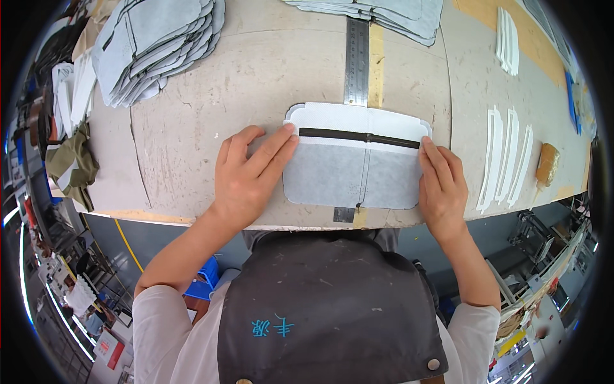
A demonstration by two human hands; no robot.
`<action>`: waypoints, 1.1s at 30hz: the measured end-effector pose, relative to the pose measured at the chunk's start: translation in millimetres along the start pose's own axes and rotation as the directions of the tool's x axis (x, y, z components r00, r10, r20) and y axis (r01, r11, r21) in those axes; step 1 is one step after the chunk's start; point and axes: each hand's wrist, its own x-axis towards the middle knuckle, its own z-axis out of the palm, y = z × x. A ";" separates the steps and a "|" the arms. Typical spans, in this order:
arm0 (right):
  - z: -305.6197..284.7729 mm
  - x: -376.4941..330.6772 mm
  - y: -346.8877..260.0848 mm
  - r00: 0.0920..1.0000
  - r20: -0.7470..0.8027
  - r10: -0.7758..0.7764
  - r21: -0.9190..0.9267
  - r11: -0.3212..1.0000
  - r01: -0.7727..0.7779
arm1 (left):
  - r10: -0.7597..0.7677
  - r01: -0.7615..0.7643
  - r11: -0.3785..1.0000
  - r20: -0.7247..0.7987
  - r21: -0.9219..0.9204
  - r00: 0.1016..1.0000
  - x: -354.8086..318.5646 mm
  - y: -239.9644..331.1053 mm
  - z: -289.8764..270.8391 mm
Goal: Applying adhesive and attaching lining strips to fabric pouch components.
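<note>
A pale grey fabric panel (323, 174) with rounded corners lies flat on the worktable near its front edge. Across its upper part runs a white strip (339, 116), with a narrow black band (332, 134) along it. My left hand (248, 169) rests at the panel's left edge, its index and middle fingertips on the end of the white strip. At the right edge, my right hand (442, 182) lays stretched fingertips by the black band's other end. Both thumbs are hidden. A steel ruler (356, 61) on the table passes under the panel.
Stacks of grey panels lie at the back left (157, 38) and back middle (403, 16). To the right are white strips (491, 157), more strips (507, 41) and a brown-handled tool (547, 165). Olive cloth (71, 163) sits at the left edge.
</note>
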 end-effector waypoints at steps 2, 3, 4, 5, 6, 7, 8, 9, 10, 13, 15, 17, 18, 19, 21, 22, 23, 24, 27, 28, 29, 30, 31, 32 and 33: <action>0.5 -0.1 -0.3 1.000 0.010 -0.003 -0.010 1.000 0.003 | -0.012 0.012 1.000 0.013 0.019 1.000 -0.5 0.8 -1.0; 1.1 -0.1 -0.3 1.000 0.007 -0.006 -0.012 1.000 0.006 | -0.017 0.017 1.000 0.014 0.012 1.000 -0.9 0.7 -0.7; 1.6 -0.2 -0.3 1.000 0.003 -0.010 -0.022 1.000 0.010 | -0.022 0.022 1.000 0.015 0.005 1.000 -1.1 0.6 -0.6; 2.0 -0.3 -0.3 1.000 -0.003 -0.014 -0.032 0.999 0.014 | -0.023 0.023 1.000 0.010 0.008 1.000 -1.4 0.8 -1.1; 3.1 -0.7 -0.3 1.000 -0.007 -0.016 -0.035 0.999 0.016 | -0.026 0.026 1.000 0.019 0.002 0.999 -1.7 0.5 -1.0; 4.1 -1.4 -0.5 1.000 -0.005 -0.011 -0.036 0.999 0.011 | -0.028 0.028 1.000 0.027 -0.004 0.999 -1.7 0.2 -1.3; 4.6 -1.9 -0.4 1.000 -0.003 -0.006 -0.036 0.999 0.006 | -0.027 0.027 1.000 0.022 -0.001 0.999 -1.5 -0.3 -2.1; 4.1 -1.9 -0.9 1.000 -0.007 -0.008 -0.042 0.999 0.007 | 0.004 -0.005 1.000 0.039 0.022 0.999 -1.4 -1.3 -3.3; 3.5 -1.7 -1.7 1.000 0.003 -0.003 -0.036 0.999 0.004 | 0.035 -0.038 0.998 0.056 0.045 0.998 -1.3 -2.2 -4.1; 3.7 -4.4 -1.8 1.000 0.010 -0.002 -0.030 1.000 0.002 | 0.069 -0.075 0.995 0.097 0.062 0.993 -1.2 -5.3 -5.0; 3.2 -4.9 -0.7 1.000 0.010 -0.003 -0.027 1.000 0.003 | 0.076 -0.084 0.994 0.115 0.068 0.990 0.9 -5.7 -5.8; 2.2 -4.7 -0.8 1.000 0.015 -0.011 -0.025 1.000 0.011 | 0.084 -0.094 0.993 0.136 0.070 0.987 2.6 -6.7 -7.5; -0.1 -5.1 -1.1 1.000 0.019 -0.003 -0.037 0.999 0.004 | 0.095 -0.107 0.992 0.155 0.070 0.983 3.7 -7.5 -8.1; -1.5 -4.4 -1.4 1.000 0.029 -0.001 -0.027 1.000 0.002 | 0.107 -0.121 0.990 0.175 0.068 0.979 4.6 -8.5 -8.9; -2.8 -3.6 -1.6 0.999 0.047 0.014 -0.032 0.999 -0.012 | 0.109 -0.123 0.990 0.197 0.062 0.974 5.3 -10.4 -14.8; -1.3 -3.5 -1.5 0.999 0.034 0.014 -0.015 1.000 -0.013 | 0.100 -0.118 0.991 0.225 0.070 0.969 4.9 -11.0 -16.2; 0.4 -3.9 -1.2 1.000 0.021 0.015 0.003 1.000 -0.015 | 0.113 -0.127 0.991 0.220 0.052 0.969 4.1 -11.1 -15.6; 2.2 -3.5 -2.0 1.000 0.001 0.022 0.010 1.000 -0.022 | 0.106 -0.126 0.989 0.217 0.080 0.971 2.9 -12.5 -15.8; 1.5 -2.6 0.3 1.000 0.025 -0.002 0.030 1.000 0.001 | 0.112 -0.135 0.986 0.215 0.095 0.970 3.2 -16.3 -14.0; 1.4 -3.1 0.9 0.999 0.032 0.008 0.024 1.000 -0.009 | 0.115 -0.139 0.986 0.217 0.096 0.969 3.9 -17.2 -14.0; 2.0 -4.1 1.5 1.000 0.015 0.002 0.025 1.000 -0.003 | 0.123 -0.144 0.986 0.218 0.086 0.968 5.6 -18.3 -15.0; 3.3 -5.3 2.3 1.000 -0.003 -0.006 0.029 1.000 0.006 | 0.109 -0.120 0.992 0.237 0.032 0.965 7.0 -18.8 -16.8; 5.0 -5.6 3.7 1.000 0.003 0.001 0.028 1.000 -0.001 | 0.096 -0.094 0.995 0.257 -0.020 0.962 8.2 -19.2 -18.4; 6.7 -5.6 5.4 0.999 -0.032 0.006 0.058 0.998 -0.004 | 0.101 -0.097 0.995 0.261 -0.027 0.960 9.1 -20.0 -19.7; 9.0 -5.5 6.7 0.998 -0.070 0.011 0.088 0.996 -0.005 | 0.064 -0.044 0.995 0.245 -0.089 0.967 9.7 -21.3 -20.5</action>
